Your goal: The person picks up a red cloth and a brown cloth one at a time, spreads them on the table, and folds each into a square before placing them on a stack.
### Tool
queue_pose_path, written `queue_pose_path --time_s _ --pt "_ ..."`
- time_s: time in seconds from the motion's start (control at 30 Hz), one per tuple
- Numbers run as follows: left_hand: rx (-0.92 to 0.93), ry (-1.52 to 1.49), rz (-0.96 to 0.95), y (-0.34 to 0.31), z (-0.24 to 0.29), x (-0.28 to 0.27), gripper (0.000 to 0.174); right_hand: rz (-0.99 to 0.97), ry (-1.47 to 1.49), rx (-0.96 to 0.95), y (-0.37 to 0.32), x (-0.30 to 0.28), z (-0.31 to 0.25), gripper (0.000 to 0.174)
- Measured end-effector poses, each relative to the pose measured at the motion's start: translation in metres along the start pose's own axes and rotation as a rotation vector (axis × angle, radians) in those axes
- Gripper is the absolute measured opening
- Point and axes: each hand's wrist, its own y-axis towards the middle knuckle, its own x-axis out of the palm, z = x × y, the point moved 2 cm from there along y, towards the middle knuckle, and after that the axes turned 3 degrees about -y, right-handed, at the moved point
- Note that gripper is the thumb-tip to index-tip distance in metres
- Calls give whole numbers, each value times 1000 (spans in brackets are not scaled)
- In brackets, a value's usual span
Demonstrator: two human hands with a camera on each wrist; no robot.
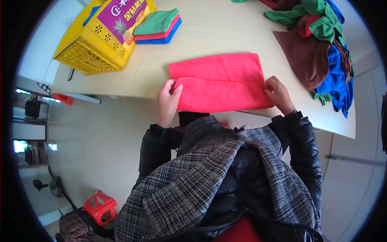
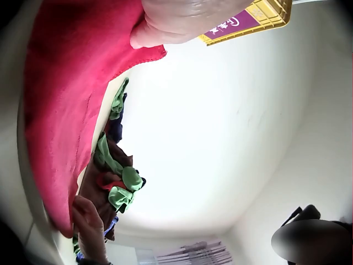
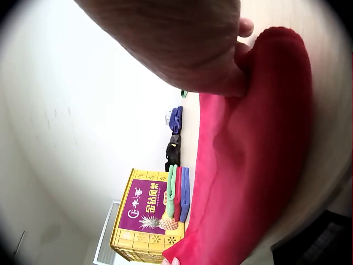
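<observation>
A red towel lies across the front edge of the table, its near part folded over toward the far part. My left hand pinches the fold at its left end, thumb on top. At the right end my right hand grips the same folded edge between thumb and fingers. In the right wrist view, the towel bulges in a rounded fold beside the right hand. The left wrist view has the left hand over the towel's corner.
A yellow crate with a purple pineapple label stands at the back left. Beside it sits a stack of folded green, red and blue towels. Loose brown, green and blue towels heap along the right side. A red stool is on the floor.
</observation>
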Motion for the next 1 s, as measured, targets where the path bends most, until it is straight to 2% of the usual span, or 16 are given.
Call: queue_pose_path --time_s 0.27,0.37,0.53,0.67,0.7,0.73,0.77,0.83,0.87,0.9,1.0 --pt "-6 101 11 20 5 4 15 47 144 85 1 0 -3 14" --pt "-49 192 -73 27 4 -1 11 20 203 229 -1 -3 -6 16" --pt "-20 192 -114 36 19 -16 10 -79 168 137 -4 -11 8 17" --pt "45 73 -179 54 75 -27 11 -59 237 75 3 -59 -5 15" --pt "63 45 -179 61 94 -28 10 14 222 0 8 -79 -15 13" --pt "157 97 -185 73 111 -32 10 88 205 -77 12 -99 -26 11" --pt "252 151 -189 81 139 -30 10 135 217 -72 16 -122 -39 9" --pt "250 117 -139 83 196 -23 12 197 221 -69 23 -163 -63 7" --pt "266 110 -146 88 214 -22 12 249 329 -123 25 -182 -73 6" --pt "305 11 -188 96 230 -26 15 300 434 -179 26 -198 -80 6" --pt "347 -150 -269 112 250 -22 19 352 368 -154 20 -235 -93 8"
